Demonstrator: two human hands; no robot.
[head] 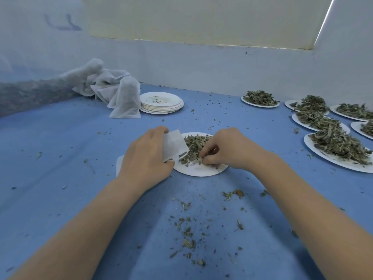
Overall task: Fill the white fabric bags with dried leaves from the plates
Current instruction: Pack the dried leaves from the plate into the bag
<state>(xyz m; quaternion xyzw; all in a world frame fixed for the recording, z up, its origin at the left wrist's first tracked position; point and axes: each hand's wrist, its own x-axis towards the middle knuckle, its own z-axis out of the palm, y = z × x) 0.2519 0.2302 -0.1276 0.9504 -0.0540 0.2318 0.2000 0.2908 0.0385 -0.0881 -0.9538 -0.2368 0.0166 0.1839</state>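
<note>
Near the middle of the blue cloth-covered surface (pixel 60 138), the left hand (pixel 147 158) grips a small white fabric bag (pixel 175 145) at the white paper plate (pixel 201 170). The right hand (pixel 226 150) pinches dried green leaves (pixel 193 145). Best to keep the bag's mouth gaping over the plate, feeding small pinches so crumbs fall back onto it.

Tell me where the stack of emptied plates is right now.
In the head view, the stack of emptied plates sits far left of centre on the blue table, just right of the pile of white fabric bags, near the back wall.
</note>
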